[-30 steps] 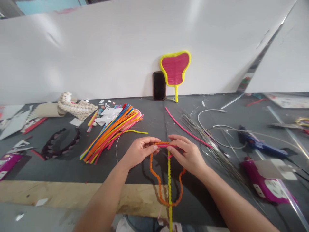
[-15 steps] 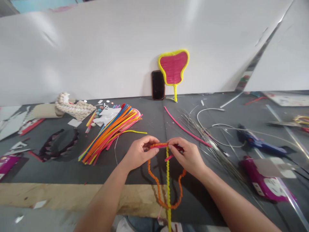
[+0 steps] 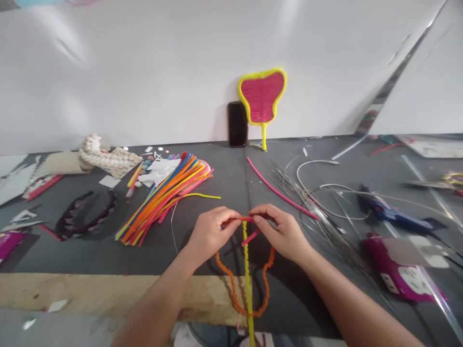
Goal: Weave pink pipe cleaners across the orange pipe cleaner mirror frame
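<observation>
Between my two hands is a frame of fuzzy pipe cleaners: a twisted orange loop (image 3: 231, 287) hangs down, crossed by a twisted yellow stem (image 3: 247, 270). My left hand (image 3: 213, 233) is closed, thumb and forefinger pinching the frame's top edge left of the stem. There a pink pipe cleaner (image 3: 249, 238) lies along the orange edge, its free end slanting down left across the stem. My right hand (image 3: 284, 233) pinches the pink pipe cleaner against the top edge just right of the stem. Fingers hide the upper corners of the loop.
A bundle of coloured pipe cleaners (image 3: 162, 202) lies left. A pink and yellow fan-shaped piece (image 3: 262, 99) and a phone (image 3: 238, 124) lean on the white board. Right are thin wires (image 3: 325, 226), a loose pink pipe cleaner (image 3: 278, 194), a blue glue gun (image 3: 394, 212) and a purple power strip (image 3: 392, 270).
Both hands have shifted slightly left with the frame, and the stem's top has moved left. The pink pipe cleaner's free end now crosses the stem more plainly.
</observation>
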Available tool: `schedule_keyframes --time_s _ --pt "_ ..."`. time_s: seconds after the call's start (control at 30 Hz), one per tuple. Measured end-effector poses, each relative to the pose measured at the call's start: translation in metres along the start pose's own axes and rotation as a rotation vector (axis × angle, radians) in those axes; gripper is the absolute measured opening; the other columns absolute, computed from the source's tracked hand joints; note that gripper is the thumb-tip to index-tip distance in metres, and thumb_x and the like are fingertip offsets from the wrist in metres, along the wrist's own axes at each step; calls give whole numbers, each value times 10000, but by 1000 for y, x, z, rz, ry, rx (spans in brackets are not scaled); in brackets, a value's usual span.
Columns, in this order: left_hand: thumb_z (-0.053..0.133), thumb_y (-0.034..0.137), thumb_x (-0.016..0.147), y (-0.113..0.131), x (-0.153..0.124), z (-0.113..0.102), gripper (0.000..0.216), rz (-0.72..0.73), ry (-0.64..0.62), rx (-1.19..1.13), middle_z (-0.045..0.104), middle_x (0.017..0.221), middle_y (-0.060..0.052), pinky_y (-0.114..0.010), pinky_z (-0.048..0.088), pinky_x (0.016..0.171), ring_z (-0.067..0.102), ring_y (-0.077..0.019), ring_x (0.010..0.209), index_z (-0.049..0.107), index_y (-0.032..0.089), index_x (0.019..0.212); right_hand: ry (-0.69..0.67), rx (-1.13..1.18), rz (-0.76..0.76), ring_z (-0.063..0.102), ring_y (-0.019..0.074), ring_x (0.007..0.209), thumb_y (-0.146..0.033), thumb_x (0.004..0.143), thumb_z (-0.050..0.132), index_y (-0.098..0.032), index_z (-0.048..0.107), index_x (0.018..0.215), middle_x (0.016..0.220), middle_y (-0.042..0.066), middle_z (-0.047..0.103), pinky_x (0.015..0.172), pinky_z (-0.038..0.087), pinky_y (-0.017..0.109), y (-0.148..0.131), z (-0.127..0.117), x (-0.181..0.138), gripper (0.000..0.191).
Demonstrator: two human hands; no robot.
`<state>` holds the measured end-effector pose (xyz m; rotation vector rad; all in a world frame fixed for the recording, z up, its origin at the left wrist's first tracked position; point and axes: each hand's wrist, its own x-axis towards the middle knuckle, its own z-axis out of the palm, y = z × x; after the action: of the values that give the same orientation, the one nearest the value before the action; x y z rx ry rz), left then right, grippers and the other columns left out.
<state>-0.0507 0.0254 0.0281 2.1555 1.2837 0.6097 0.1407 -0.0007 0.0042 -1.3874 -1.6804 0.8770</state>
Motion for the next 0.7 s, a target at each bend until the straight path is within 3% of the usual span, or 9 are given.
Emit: schedule_keyframes --time_s 0.17,0.4,0.57,0.7 --pt "575 230 826 2 1 0 100 -38 -1 -62 676 794 21 -189 419 644 605 -105 713 673 214 829 -30 -6 14 644 154 727 -280 875 522 -217 682 883 810 10 710 666 473 242 -1 -1 1 172" --pt "589 310 801 -1 0 1 173 -187 -119 -304 708 882 -7 -212 470 716 635 -151 818 688 196 886 -31 -21 -40 647 144 746 -235 875 531 -223 677 864 821 0 711 703 473 233 -5 0 -1 147" --pt "602 354 790 0 2 -1 211 -255 -164 -376 698 772 1 -207 447 655 610 -139 726 705 175 837 -45 -18 -112 647 142 765 -200 876 527 -229 662 874 832 7 700 717 492 242 -5 0 -1 138" --pt "628 335 757 -1 4 -2 196 -323 -151 -437 660 686 9 -204 424 614 563 -115 639 698 155 785 7 -60 -263 640 168 901 -182 856 552 -220 664 887 976 59 677 807 512 287 -4 1 -1 123"
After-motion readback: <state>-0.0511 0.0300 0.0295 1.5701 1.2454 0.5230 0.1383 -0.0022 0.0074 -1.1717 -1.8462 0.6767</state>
